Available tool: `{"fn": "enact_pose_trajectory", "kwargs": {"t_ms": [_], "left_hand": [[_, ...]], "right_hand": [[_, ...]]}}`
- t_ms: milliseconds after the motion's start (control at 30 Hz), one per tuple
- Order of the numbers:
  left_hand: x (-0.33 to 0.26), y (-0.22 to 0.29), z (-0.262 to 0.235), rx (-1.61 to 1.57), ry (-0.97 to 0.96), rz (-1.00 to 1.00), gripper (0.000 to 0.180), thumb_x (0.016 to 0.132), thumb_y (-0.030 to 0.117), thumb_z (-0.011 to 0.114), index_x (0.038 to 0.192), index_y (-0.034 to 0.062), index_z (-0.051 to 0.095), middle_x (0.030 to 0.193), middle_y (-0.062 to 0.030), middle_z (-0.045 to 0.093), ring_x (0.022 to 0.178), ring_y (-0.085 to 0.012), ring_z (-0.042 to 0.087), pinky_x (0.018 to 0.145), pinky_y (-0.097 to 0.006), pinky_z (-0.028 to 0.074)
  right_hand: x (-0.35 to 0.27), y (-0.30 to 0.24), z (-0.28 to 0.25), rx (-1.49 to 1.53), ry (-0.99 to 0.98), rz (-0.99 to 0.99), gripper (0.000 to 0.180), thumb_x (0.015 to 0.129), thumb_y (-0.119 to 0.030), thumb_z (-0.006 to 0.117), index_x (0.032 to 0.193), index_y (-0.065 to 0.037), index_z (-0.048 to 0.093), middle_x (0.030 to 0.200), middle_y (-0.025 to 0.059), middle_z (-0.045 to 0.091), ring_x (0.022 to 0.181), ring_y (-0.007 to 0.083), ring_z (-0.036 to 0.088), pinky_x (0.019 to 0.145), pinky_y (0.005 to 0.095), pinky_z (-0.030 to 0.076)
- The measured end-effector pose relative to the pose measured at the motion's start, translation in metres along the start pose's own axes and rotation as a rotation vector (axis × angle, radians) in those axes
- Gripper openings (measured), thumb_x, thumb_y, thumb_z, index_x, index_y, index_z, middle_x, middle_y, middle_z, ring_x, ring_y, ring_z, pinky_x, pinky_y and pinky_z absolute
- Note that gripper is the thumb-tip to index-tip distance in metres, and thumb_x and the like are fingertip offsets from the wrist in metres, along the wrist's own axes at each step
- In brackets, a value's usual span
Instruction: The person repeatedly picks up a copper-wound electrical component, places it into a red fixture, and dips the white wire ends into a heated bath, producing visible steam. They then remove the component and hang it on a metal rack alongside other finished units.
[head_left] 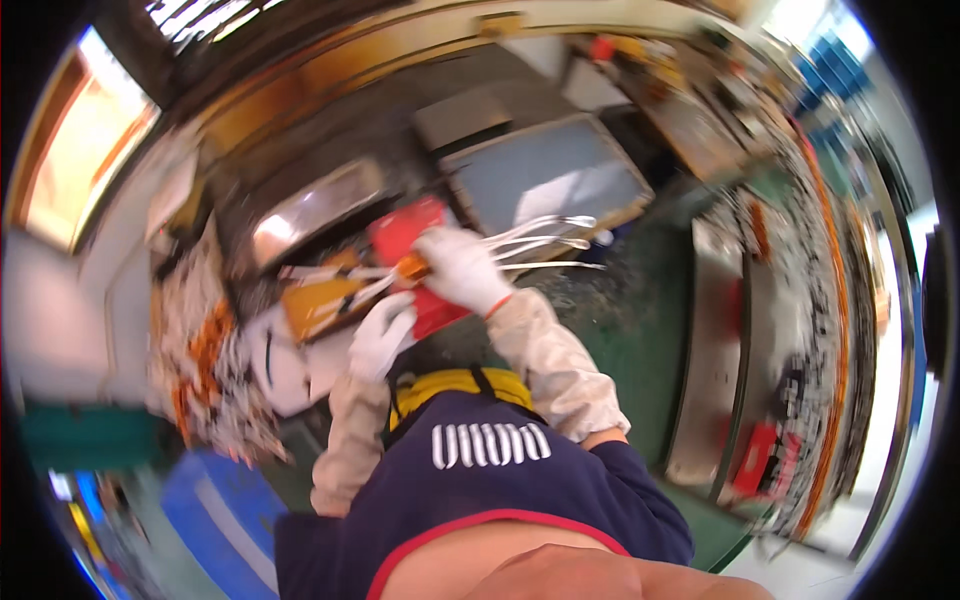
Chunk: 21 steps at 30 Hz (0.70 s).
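A bundle of white cables [535, 241] runs across in front of me, gathered at an orange band [411, 267]. My right hand [460, 268], in a white glove, is closed over the bundle beside the band, and looped ends stick out to its right. My left hand [382, 338], gloved too, has its fingers curled at the near side of the bundle, just below the band; blur hides the exact contact. Beneath both hands lies a red flat piece [408, 224]. Left of the hands the cable ends pass over a yellow-orange block [318, 305].
Beyond my hands are a grey-topped panel [550, 170] and a shiny metal tray [315, 210]. A heap of white and orange cables [215, 350] lies at left, above a blue bin [222, 520]. Metal-topped benches [705, 350] and long cable bundles [835, 330] line the right.
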<state>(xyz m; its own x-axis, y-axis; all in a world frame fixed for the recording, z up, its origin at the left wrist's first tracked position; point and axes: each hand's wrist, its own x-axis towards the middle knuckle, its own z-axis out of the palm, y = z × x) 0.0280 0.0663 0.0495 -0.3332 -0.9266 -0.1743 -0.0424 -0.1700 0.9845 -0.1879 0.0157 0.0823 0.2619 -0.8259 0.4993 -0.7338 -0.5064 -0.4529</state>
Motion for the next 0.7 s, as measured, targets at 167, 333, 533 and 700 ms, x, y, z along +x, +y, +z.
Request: {"fn": "enact_pose_trajectory", "kwargs": {"t_ms": [167, 333, 533, 700], "left_hand": [[-0.003, 0.000, 0.001, -0.185, -0.075, -0.173, 0.035, 0.098, 0.016, 0.060, 0.130, 0.0027, 0.057, 0.112, -0.0095, 0.065, 0.104, -0.0185, 0.063, 0.095, -0.031, 0.050], [-0.006, -0.021, -0.013, -0.603, 0.090, -0.289, 0.039, 0.097, 0.023, 0.063, 0.131, 0.0038, 0.055, 0.111, -0.0117, 0.066, 0.100, -0.0241, 0.066, 0.089, -0.037, 0.055], [0.011, -0.042, -0.028, -1.229, 0.326, -0.092, 0.021, 0.097, 0.015, 0.061, 0.116, 0.0064, 0.062, 0.107, -0.0121, 0.068, 0.096, -0.0275, 0.067, 0.088, -0.043, 0.058], [0.024, -0.041, -0.033, -1.339, 0.313, -0.036, 0.018, 0.100, 0.016, 0.055, 0.109, 0.0034, 0.065, 0.106, -0.0134, 0.069, 0.100, -0.0280, 0.067, 0.089, -0.042, 0.058]], "right_hand": [[0.001, 0.004, -0.008, -0.079, -0.167, 0.102, 0.043, 0.071, -0.014, 0.075, 0.112, -0.010, 0.060, 0.097, 0.0129, 0.067, 0.093, 0.0341, 0.065, 0.081, 0.0453, 0.052], [0.004, -0.002, -0.004, -0.100, -0.211, 0.086, 0.059, 0.072, -0.016, 0.076, 0.127, -0.021, 0.057, 0.095, 0.0109, 0.064, 0.088, 0.0341, 0.064, 0.079, 0.0456, 0.051], [0.007, -0.003, -0.006, -0.064, -0.220, 0.087, 0.054, 0.073, -0.015, 0.075, 0.124, -0.023, 0.059, 0.096, 0.0100, 0.064, 0.090, 0.0332, 0.064, 0.079, 0.0451, 0.051], [0.007, 0.000, -0.005, -0.021, -0.202, 0.080, 0.051, 0.073, -0.014, 0.074, 0.122, -0.021, 0.061, 0.098, 0.0098, 0.064, 0.091, 0.0331, 0.064, 0.080, 0.0443, 0.051]]}}
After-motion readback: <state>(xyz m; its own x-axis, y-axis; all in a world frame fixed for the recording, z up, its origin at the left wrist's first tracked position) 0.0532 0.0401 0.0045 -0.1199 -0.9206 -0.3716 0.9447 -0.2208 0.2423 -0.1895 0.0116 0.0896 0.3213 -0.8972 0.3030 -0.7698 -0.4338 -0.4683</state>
